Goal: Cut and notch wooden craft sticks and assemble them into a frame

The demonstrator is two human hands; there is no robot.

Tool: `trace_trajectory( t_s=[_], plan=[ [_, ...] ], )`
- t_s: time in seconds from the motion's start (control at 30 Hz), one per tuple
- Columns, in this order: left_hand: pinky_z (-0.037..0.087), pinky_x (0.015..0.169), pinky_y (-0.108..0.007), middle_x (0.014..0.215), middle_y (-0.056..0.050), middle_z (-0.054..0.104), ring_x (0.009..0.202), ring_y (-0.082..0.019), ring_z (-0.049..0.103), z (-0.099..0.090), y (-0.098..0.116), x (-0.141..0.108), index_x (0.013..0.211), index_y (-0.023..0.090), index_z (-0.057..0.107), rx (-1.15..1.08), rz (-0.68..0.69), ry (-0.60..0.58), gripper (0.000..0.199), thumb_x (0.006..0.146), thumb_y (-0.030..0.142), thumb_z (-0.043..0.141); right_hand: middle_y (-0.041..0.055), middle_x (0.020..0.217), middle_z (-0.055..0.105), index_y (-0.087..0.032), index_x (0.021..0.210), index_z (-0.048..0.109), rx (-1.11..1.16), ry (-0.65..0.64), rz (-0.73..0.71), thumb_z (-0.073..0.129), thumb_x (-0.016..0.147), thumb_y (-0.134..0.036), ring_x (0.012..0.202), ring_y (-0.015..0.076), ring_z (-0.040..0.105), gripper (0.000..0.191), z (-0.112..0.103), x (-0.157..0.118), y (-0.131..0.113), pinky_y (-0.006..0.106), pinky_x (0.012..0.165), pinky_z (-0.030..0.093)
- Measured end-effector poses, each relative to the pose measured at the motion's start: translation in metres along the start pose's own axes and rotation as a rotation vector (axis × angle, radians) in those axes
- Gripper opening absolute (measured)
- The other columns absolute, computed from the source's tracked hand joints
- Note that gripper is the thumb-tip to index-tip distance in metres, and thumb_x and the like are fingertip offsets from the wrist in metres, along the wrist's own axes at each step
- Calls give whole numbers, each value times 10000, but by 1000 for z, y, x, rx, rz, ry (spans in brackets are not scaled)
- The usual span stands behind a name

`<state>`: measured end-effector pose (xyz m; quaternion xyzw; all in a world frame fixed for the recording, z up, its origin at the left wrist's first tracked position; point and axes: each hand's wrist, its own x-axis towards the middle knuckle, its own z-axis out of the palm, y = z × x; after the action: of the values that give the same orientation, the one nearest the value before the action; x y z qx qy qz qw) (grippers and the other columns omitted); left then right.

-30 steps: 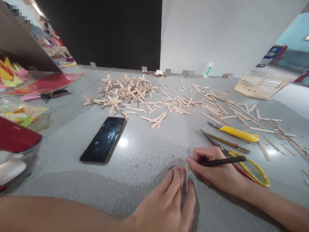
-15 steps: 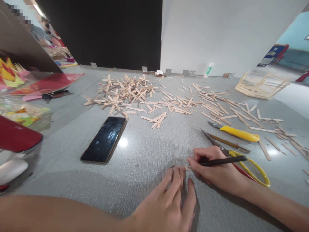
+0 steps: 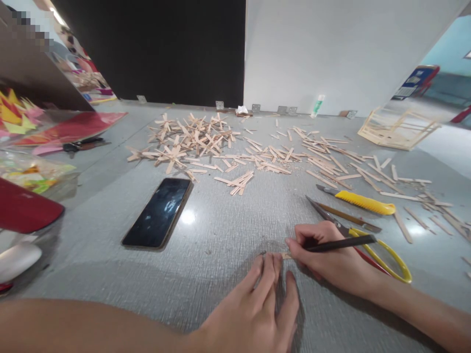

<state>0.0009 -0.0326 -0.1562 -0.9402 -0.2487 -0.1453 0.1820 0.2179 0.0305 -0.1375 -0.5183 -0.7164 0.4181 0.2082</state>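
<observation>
Fingertips of my left hand (image 3: 253, 304) press a small piece of wooden stick (image 3: 285, 256) down onto the grey table; most of it is hidden beneath them. From the right, my right hand (image 3: 327, 255) grips a black pen (image 3: 342, 243) in a writing hold. Its tip is hidden behind the fingers, close to the exposed end of the stick. Partly under my right forearm lie scissors with yellow and red handles (image 3: 399, 264). Just beyond them rest a slim brown tool (image 3: 349, 218) and a yellow box cutter (image 3: 364, 202).
Piles of wooden sticks (image 3: 196, 137) spread across the back and right of the table. A phone (image 3: 158, 213) lies left of centre. Further left are a red object (image 3: 27, 206) and a white rounded object (image 3: 20, 262). A small stick frame (image 3: 397, 132) stands back right, near a glue stick (image 3: 317, 106).
</observation>
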Motion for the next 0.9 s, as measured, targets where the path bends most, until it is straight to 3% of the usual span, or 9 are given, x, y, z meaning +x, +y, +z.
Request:
trace_trajectory(
  t_s=[0.9],
  plan=[
    [445,1058,-472,1276,-265,698,1189,-358,684,-4,-1,2,1306,-6,583,-14,-3,-40,475,1052,383,486,-48,430,496,-211,582,409,16,-20,53,572,978,-345,375,62,404,449,-3,-2,-2,178,362,279]
  ],
)
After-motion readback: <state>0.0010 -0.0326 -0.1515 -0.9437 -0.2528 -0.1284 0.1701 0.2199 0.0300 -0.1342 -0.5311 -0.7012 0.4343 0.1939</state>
